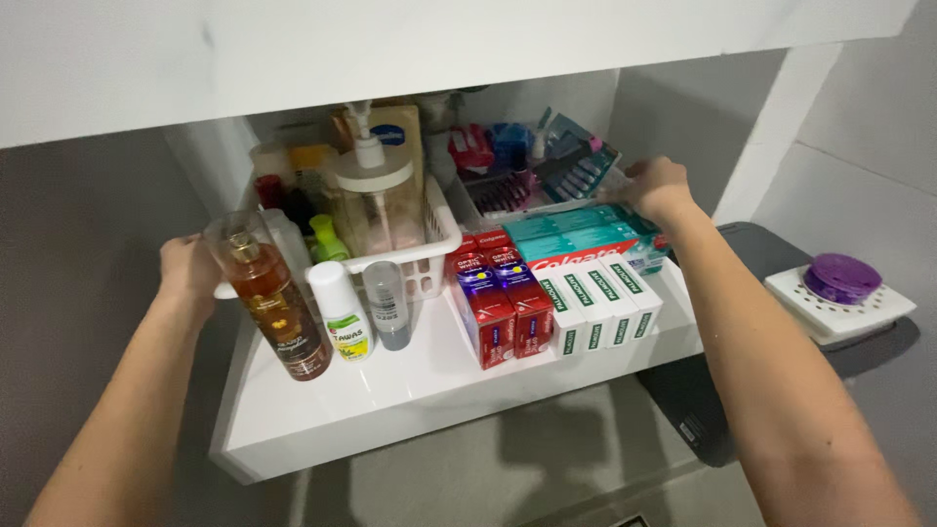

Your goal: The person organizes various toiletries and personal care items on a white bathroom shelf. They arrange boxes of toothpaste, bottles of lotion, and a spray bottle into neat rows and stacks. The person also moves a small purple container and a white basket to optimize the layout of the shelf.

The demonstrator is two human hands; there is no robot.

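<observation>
Under a counter, the left hand [188,268] and right hand [659,187] grip opposite edges of a white shelf [390,395]; their fingers curl behind it, hidden. Loaded with bottles and toothpaste boxes [586,293], it looks stiff, heavy, best held at both sides.

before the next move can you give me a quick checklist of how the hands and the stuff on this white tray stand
1. Left hand at the tray's left side, beside the amber spray bottle: ok, though whether its fingers grip the edge: cannot tell.
2. Right hand at the far right, by the teal toothpaste boxes: ok; what it grips: cannot tell.
3. Amber spray bottle, white tube and small grey bottle upright near the white tray front: ok.
4. Pump bottle upright inside the white basket: ok.
5. Red boxes and white boxes packed in rows: ok.
6. Tray front bare of things: ok.
</observation>
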